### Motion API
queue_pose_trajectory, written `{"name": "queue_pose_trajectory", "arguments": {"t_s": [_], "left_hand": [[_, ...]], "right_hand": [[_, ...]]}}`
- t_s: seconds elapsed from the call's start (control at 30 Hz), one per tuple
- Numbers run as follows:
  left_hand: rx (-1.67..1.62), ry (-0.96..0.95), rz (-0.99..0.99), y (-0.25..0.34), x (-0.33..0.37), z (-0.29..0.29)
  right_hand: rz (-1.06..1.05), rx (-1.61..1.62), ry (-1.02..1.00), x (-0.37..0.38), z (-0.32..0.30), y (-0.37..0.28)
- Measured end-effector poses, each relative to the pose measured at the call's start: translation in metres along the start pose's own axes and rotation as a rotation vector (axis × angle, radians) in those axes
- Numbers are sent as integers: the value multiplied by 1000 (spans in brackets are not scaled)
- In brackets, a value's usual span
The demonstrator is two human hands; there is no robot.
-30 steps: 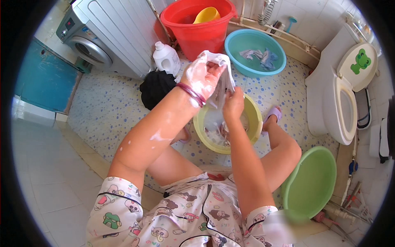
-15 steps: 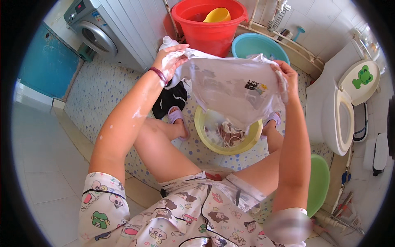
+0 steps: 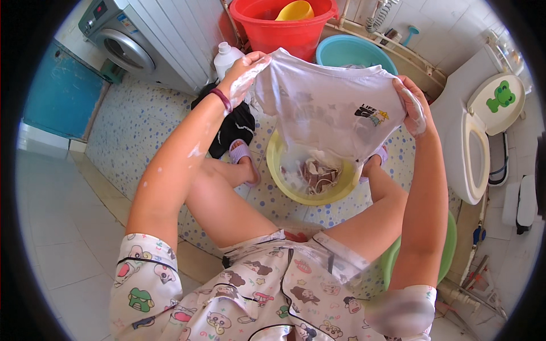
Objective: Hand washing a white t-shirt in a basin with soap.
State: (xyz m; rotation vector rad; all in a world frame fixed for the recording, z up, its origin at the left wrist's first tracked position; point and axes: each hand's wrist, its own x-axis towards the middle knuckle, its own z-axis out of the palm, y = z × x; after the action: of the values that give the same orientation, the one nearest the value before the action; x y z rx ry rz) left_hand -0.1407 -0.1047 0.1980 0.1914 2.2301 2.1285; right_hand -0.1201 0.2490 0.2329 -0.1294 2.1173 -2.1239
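Observation:
A wet white T-shirt (image 3: 318, 102) with a small dark and yellow print hangs stretched out between my hands. My left hand (image 3: 244, 78), with suds on it, grips one upper corner. The other upper corner is pinched by my right hand (image 3: 414, 107), also soapy. Below the shirt stands a yellow basin (image 3: 274, 176) on the floor between my feet. Sudsy water and a bunched brown and white garment (image 3: 319, 175) lie in it; the shirt's lower edge hides part of the basin's far side.
Behind the shirt are a red tub (image 3: 273, 40) holding a yellow scoop (image 3: 296, 10) and a blue basin (image 3: 355, 52). A white bottle (image 3: 226, 58) and black clothing (image 3: 236, 128) are at left. A toilet (image 3: 469, 165) stands right, a green basin (image 3: 449, 244) near my right arm.
Both hands have moved apart, the right one outward, pulling the T-shirt wider and flatter. Its print has shifted right, and more of the basin's contents shows.

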Motion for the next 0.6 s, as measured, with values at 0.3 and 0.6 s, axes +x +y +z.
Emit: {"name": "queue_pose_trajectory", "arguments": {"t_s": [0.3, 0.6], "left_hand": [[-625, -109, -105, 9, -6, 21], [-491, -208, -120, 7, -18, 53]], "right_hand": [[83, 161, -12, -7, -2, 11], [98, 236, -141, -18, 29, 12]]}}
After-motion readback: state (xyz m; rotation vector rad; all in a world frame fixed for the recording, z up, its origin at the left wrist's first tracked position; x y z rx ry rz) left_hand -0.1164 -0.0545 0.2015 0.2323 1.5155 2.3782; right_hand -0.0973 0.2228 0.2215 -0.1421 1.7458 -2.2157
